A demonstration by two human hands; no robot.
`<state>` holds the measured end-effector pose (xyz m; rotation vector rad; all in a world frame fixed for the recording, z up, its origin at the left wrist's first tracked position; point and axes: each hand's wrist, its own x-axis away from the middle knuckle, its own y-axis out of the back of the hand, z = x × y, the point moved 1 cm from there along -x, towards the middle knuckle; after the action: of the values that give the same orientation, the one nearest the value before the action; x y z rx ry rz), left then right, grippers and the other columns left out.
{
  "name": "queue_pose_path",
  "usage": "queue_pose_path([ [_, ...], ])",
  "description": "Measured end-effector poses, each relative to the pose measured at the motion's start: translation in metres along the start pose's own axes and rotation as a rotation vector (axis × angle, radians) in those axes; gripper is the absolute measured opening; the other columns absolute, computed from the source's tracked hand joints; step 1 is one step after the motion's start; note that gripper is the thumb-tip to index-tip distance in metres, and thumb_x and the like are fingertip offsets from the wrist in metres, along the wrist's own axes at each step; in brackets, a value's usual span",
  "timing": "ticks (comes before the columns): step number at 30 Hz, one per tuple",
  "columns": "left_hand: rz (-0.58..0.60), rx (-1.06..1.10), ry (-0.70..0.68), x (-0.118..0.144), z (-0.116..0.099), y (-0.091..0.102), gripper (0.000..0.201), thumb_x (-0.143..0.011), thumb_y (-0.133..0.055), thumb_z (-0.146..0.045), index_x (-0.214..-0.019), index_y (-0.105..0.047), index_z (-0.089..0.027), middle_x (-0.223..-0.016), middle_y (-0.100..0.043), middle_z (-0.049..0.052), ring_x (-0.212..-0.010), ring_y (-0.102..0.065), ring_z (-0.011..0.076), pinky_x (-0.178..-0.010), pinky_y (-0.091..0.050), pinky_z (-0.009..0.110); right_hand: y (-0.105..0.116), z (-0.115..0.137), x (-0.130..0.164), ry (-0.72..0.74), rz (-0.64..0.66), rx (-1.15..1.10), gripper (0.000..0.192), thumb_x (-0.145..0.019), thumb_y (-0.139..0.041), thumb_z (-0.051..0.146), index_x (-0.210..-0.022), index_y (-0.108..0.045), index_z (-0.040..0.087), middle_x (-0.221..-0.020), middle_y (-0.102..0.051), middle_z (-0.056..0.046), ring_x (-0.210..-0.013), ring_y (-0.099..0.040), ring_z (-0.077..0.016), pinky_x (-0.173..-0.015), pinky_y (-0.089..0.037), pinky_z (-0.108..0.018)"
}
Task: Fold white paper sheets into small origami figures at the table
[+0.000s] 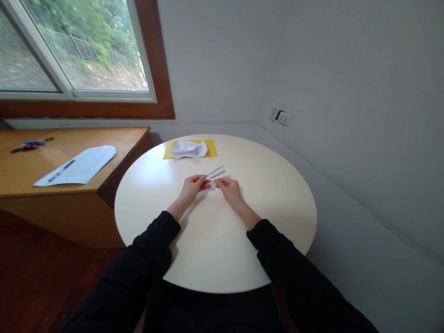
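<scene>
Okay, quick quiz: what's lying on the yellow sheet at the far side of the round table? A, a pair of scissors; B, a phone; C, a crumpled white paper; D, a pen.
C: a crumpled white paper lies on the yellow sheet at the far edge of the round table.

paper strip [215, 173] end hidden by fingers [203, 181]

text: none legible — labels: none — numbers: none
</scene>
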<state>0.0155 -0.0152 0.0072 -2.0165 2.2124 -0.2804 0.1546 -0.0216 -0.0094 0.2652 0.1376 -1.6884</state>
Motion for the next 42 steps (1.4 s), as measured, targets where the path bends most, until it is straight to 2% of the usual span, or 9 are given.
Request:
queue_pose_path([
  [7, 0.020, -0.109, -0.093, 0.002, 0.003, -0.005, 0.027, -0.071, -0.062, -0.036, -0.071, -0.059, -0.009, -0.065, -0.061, 0.005, -0.053, -0.056, 0.0097, -0.061, -0.051, 0.028, -0.009, 0.002, 0.003, -0.003, -0.032, -0.080, 0.020, -0.063, -0.062, 0.036, -0.063, -0.062, 0.016, -0.066, -0.065, -0.003, -0.063, -0.058, -0.0145, -0.063, -0.045, -0.028],
  [18, -0.043, -0.246, -0.246, 0.000, 0.007, -0.009, 0.032, -0.073, -0.055, -0.043, -0.064, -0.058, -0.012, -0.060, -0.059, 0.003, -0.056, -0.056, 0.0118, -0.058, -0.049, 0.026, -0.015, 0.011, 0.007, -0.071, -0.050, -0.107, 0.023, -0.062, -0.062, 0.038, -0.057, -0.060, 0.016, -0.058, -0.063, -0.002, -0.058, -0.055, -0.0133, -0.058, -0.043, -0.025],
  [25, -0.045, -0.226, -0.221, 0.000, 0.008, -0.009, 0.035, -0.072, -0.056, -0.046, -0.065, -0.058, -0.012, -0.060, -0.059, 0.003, -0.059, -0.057, 0.0126, -0.060, -0.048, 0.026, -0.016, 0.008, 0.006, -0.082, -0.073, -0.103, 0.022, -0.062, -0.060, 0.036, -0.052, -0.056, 0.017, -0.053, -0.059, 0.000, -0.056, -0.053, -0.0128, -0.057, -0.041, -0.025],
  [32, -0.035, -0.223, -0.233, 0.002, 0.008, -0.011, 0.031, -0.074, -0.054, -0.042, -0.065, -0.059, -0.012, -0.063, -0.061, 0.004, -0.061, -0.058, 0.0135, -0.065, -0.048, 0.028, -0.016, 0.009, 0.006, -0.105, -0.083, -0.066, 0.024, -0.062, -0.060, 0.037, -0.049, -0.054, 0.017, -0.051, -0.057, 0.000, -0.053, -0.050, -0.0121, -0.055, -0.039, -0.026],
  [39, 0.004, -0.450, -0.319, 0.005, 0.006, -0.013, 0.027, -0.078, -0.049, -0.035, -0.069, -0.063, -0.013, -0.070, -0.065, 0.006, -0.068, -0.058, 0.0156, -0.067, -0.046, 0.028, -0.015, 0.004, 0.003, -0.069, -0.110, -0.062, 0.024, -0.064, -0.059, 0.036, -0.050, -0.053, 0.017, -0.051, -0.055, 0.001, -0.053, -0.049, -0.0120, -0.053, -0.038, -0.025],
  [42, -0.041, -0.556, -0.375, 0.002, 0.006, -0.009, 0.021, -0.074, -0.054, -0.030, -0.076, -0.065, -0.013, -0.080, -0.067, 0.008, -0.074, -0.059, 0.0170, -0.071, -0.045, 0.030, -0.012, 0.001, 0.001, -0.001, -0.104, 0.049, 0.024, -0.065, -0.058, 0.036, -0.051, -0.053, 0.017, -0.052, -0.055, 0.001, -0.052, -0.048, -0.0124, -0.052, -0.037, -0.025],
])
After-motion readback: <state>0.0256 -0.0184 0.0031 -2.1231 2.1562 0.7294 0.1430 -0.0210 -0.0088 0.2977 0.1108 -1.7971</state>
